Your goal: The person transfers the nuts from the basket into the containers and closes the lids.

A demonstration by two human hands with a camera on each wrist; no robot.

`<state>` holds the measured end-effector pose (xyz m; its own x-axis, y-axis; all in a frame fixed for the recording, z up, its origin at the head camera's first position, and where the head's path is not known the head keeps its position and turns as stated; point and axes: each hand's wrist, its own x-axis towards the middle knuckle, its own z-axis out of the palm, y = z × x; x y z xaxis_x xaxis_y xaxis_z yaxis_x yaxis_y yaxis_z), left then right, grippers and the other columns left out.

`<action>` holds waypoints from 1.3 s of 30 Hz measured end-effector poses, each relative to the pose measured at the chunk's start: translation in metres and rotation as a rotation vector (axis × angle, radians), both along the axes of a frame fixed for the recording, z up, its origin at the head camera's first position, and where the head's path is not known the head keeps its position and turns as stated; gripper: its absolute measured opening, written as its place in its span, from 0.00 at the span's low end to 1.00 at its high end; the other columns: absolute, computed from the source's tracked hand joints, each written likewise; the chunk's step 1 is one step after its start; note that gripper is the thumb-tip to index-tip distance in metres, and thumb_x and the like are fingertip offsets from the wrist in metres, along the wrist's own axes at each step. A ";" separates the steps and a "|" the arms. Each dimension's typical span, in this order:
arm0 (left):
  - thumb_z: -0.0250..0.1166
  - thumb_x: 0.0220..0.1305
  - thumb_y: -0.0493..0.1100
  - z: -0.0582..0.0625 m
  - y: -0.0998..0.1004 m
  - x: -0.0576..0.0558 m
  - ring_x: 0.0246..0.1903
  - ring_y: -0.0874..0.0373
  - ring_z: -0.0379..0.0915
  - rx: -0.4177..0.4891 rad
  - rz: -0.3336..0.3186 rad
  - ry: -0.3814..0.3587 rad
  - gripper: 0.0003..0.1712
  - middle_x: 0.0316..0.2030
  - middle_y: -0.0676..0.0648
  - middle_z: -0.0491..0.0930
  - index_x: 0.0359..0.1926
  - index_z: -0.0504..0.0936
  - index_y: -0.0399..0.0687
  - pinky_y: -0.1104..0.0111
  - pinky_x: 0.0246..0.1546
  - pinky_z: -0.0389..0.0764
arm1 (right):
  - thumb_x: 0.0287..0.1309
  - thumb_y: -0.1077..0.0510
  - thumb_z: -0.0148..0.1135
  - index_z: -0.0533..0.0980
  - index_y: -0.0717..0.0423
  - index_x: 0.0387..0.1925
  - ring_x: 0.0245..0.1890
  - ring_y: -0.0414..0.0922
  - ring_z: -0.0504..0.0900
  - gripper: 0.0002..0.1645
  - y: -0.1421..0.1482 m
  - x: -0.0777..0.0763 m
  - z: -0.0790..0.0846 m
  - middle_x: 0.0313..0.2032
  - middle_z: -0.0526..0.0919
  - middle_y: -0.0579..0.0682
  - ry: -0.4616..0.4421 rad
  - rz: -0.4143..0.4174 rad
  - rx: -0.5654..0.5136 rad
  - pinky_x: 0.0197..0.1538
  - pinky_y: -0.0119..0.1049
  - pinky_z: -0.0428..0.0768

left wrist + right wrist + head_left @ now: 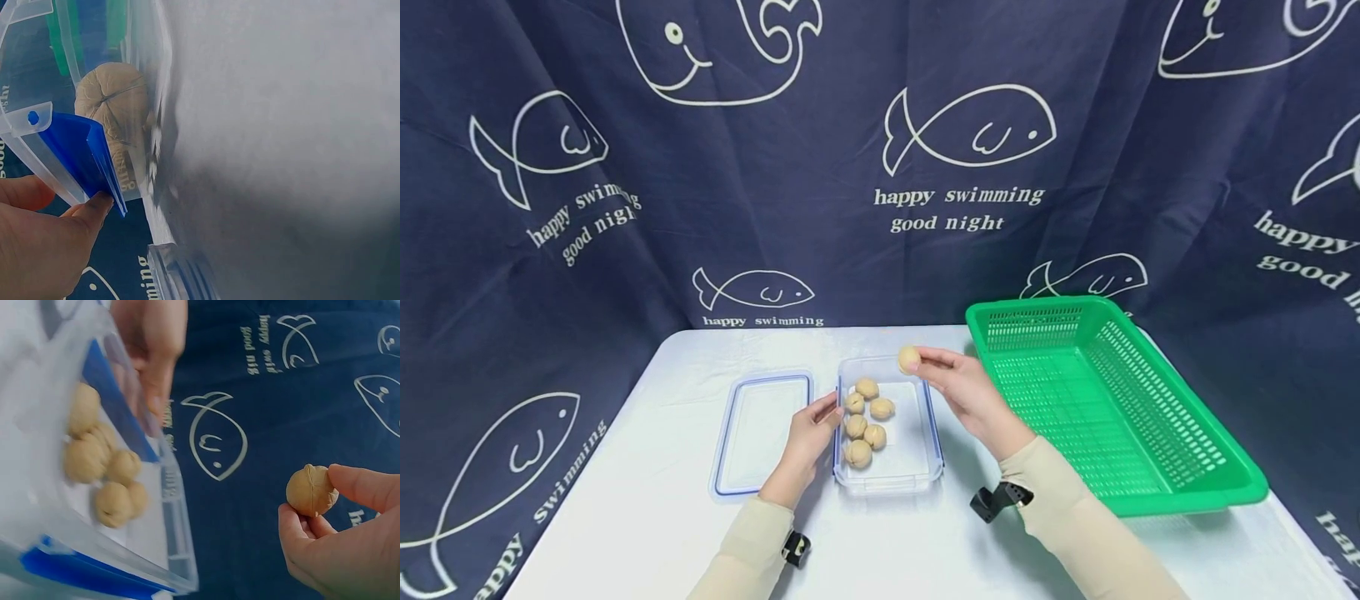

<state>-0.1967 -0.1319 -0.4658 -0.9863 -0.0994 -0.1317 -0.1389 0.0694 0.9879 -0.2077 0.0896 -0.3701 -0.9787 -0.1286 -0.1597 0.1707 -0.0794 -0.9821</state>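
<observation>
A walnut (909, 359) is pinched between the thumb and fingers of my right hand (967, 392), over the far right part of a clear plastic box (912, 442). The right wrist view shows this nut's seam and the fingertips around its near side. Several more walnuts (858, 453) lie along the left half of the box. My left hand (807, 435) holds the box's left wall, its thumb against a blue-edged latch (84, 153) in the left wrist view. Part of that hand's fingers is hidden behind the wall.
A clear lid (762, 433) with a blue seal lies on the white table (647, 500) left of the box. On the right stands a large green basket (1195, 408) with slotted walls. A dark blue fish-print curtain (850, 167) hangs behind the table.
</observation>
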 end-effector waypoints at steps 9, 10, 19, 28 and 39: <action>0.57 0.68 0.33 0.000 0.000 0.000 0.62 0.40 0.67 -0.004 -0.002 0.003 0.24 0.60 0.30 0.71 0.63 0.68 0.28 0.54 0.65 0.66 | 0.59 0.63 0.63 0.73 0.68 0.58 0.57 0.51 0.74 0.25 -0.018 0.016 -0.018 0.55 0.79 0.61 0.008 0.020 0.049 0.67 0.46 0.67; 0.57 0.68 0.33 0.000 0.000 0.000 0.62 0.40 0.67 -0.003 0.000 -0.001 0.24 0.60 0.31 0.71 0.63 0.68 0.28 0.54 0.65 0.66 | 0.59 0.62 0.64 0.73 0.67 0.57 0.56 0.51 0.75 0.25 -0.020 0.018 -0.021 0.54 0.79 0.60 0.006 0.020 0.059 0.67 0.47 0.68; 0.57 0.68 0.34 -0.003 0.000 0.000 0.61 0.40 0.67 -0.014 -0.007 0.000 0.24 0.60 0.31 0.71 0.63 0.68 0.28 0.54 0.65 0.67 | 0.56 0.64 0.66 0.76 0.68 0.53 0.47 0.49 0.82 0.23 -0.034 0.032 -0.044 0.48 0.83 0.60 -0.010 0.040 0.110 0.60 0.46 0.75; 0.57 0.68 0.34 -0.001 -0.001 -0.002 0.61 0.41 0.67 -0.005 0.003 -0.005 0.24 0.60 0.32 0.71 0.63 0.69 0.30 0.55 0.65 0.66 | 0.55 0.66 0.65 0.75 0.71 0.53 0.47 0.49 0.82 0.23 -0.034 0.036 -0.060 0.48 0.83 0.61 0.028 0.134 0.201 0.56 0.43 0.79; 0.57 0.68 0.34 0.000 0.000 0.000 0.61 0.40 0.67 -0.010 0.003 -0.005 0.24 0.60 0.31 0.71 0.63 0.69 0.29 0.54 0.65 0.67 | 0.55 0.67 0.65 0.75 0.73 0.51 0.43 0.48 0.83 0.22 -0.030 0.033 -0.067 0.44 0.83 0.61 0.054 0.253 0.295 0.50 0.38 0.82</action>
